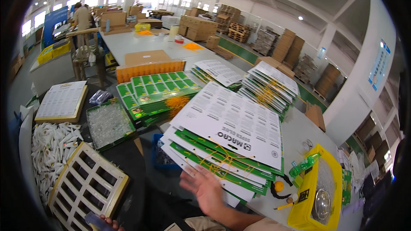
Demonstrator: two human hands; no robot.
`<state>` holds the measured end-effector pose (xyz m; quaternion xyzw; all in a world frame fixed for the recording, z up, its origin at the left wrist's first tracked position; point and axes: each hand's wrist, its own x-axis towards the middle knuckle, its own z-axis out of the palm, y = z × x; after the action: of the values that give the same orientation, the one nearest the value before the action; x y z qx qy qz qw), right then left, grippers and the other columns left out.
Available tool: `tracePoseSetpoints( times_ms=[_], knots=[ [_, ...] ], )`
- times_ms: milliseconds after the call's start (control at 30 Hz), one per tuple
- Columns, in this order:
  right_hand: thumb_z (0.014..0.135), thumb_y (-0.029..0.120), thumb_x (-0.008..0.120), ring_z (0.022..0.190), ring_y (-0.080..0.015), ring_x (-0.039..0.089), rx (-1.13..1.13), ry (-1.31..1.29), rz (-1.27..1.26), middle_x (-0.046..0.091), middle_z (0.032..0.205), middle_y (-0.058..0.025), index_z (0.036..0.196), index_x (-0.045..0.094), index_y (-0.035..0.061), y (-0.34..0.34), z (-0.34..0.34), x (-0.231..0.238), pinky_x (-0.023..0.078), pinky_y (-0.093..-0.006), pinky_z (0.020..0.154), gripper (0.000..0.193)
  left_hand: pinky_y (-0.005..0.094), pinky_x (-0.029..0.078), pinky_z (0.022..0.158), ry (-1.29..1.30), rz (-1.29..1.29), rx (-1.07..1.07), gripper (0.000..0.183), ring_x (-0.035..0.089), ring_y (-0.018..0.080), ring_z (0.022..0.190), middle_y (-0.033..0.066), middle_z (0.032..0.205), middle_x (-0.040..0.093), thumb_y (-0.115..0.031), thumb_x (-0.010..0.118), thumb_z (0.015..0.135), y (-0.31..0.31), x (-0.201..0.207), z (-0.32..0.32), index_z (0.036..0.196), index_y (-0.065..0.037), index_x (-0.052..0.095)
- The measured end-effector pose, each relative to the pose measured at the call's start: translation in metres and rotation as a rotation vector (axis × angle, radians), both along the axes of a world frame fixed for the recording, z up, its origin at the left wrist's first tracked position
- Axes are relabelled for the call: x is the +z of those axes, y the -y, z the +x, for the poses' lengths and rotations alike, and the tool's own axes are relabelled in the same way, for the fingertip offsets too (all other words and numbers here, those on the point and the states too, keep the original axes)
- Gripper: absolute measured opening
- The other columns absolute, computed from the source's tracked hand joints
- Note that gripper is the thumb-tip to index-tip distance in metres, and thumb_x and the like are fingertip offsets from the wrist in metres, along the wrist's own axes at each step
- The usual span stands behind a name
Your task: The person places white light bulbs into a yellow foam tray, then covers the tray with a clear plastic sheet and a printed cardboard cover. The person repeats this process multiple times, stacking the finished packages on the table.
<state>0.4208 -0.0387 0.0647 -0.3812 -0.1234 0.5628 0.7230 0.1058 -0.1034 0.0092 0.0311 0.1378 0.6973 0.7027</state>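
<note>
My right hand (204, 190), fingers spread, is at the near edge of a stack of white-backed, green-fronted cards (231, 124). Whether its fingertips touch the stack I cannot tell. Yellow elastic strings (222, 158) hang tangled along that edge. At the bottom, partly cut off by the frame, my left hand (113, 223) has its fingers closed around a purplish translucent piece (95, 220) of unclear kind. Beside it a cream frame with rectangular slots (87, 181) lies tilted. White small tubes (53, 149) are heaped behind the frame's left side.
A green-edged tray (109, 122) holds small clear parts. Green printed cards (158, 87) and another card stack (269, 85) stand farther back. A yellow bin (297, 218) with a clear bowl (322, 203) is at right. A blue bin (159, 156) sits below the table edge.
</note>
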Motion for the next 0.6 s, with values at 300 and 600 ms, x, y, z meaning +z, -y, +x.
tracePoseSetpoints(
  times_ms=[300, 600],
  knots=[
    [0.099, 0.006, 0.057, 0.078, -0.0126, 0.067, 0.969, 0.587, 0.266, 0.069, 0.093, -0.0072, 0.109, 0.065, -0.0006, -0.063, -0.155, -0.105, 0.057, -0.0278, 0.068, 0.014, 0.0449, 0.055, 0.094, -0.409, -0.256, 0.298, 0.051, 0.065, 0.0277, 0.106, 0.013, 0.118, 0.064, -0.017, 0.074, 0.089, 0.033, -0.012, -0.013, 0.132, 0.0, 0.052],
    [0.082, 0.01, 0.076, 0.098, -0.0315, 0.062, 1.295, 1.033, 1.28, 0.062, 0.108, -0.0148, 0.121, 0.066, 0.0078, -0.054, -0.3, -0.016, 0.052, -0.0387, 0.084, 0.041, 0.031, 0.055, 0.079, -0.602, -0.514, 0.644, 0.051, 0.066, 0.0161, 0.091, 0.0088, 0.105, 0.066, 0.001, 0.079, 0.075, 0.038, -0.058, -0.041, 0.121, 0.001, 0.056]
  ],
)
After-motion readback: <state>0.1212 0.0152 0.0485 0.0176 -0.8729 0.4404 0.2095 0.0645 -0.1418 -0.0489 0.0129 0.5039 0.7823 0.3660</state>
